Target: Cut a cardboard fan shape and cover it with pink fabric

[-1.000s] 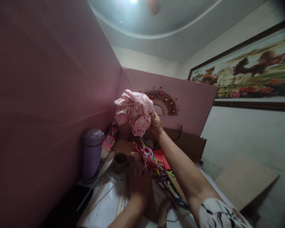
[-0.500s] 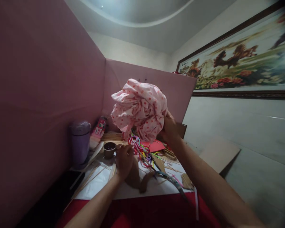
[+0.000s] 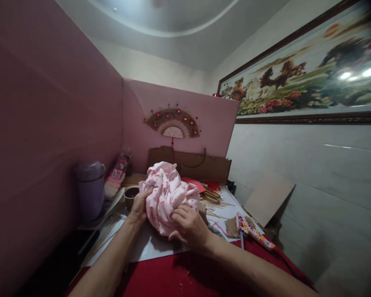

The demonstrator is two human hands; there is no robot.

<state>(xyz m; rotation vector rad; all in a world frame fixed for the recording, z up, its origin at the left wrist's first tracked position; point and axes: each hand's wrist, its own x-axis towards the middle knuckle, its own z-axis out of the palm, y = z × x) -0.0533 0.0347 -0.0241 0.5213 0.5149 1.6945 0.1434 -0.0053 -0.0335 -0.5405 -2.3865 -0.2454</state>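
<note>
A bunched-up pink cloth [image 3: 165, 198] with red dots is held between both hands, low over the white-covered table. My left hand [image 3: 139, 206] grips its left side, thumb laid over the folds. On the right front of the bundle, my right hand [image 3: 191, 227] has its fingers curled into the cloth. Just left of my left hand sits a small brown cup-like container [image 3: 130, 197] with a dark inside. The cloth hides much of the table middle, including the spot where colourful strands lay.
A purple tumbler [image 3: 90, 189] stands at the left. Gold-handled scissors [image 3: 212, 196] and thin sticks lie to the right, beyond them a flower-patterned glue gun [image 3: 255, 231]. A decorated fan [image 3: 174, 123] hangs on the pink back panel [image 3: 216, 119], above brown cardboard [image 3: 218, 167].
The cloth has come down from in front of the panel to the table, uncovering the fan. My left hand has moved onto it, and my right hand has shifted to its front. The view turned right.
</note>
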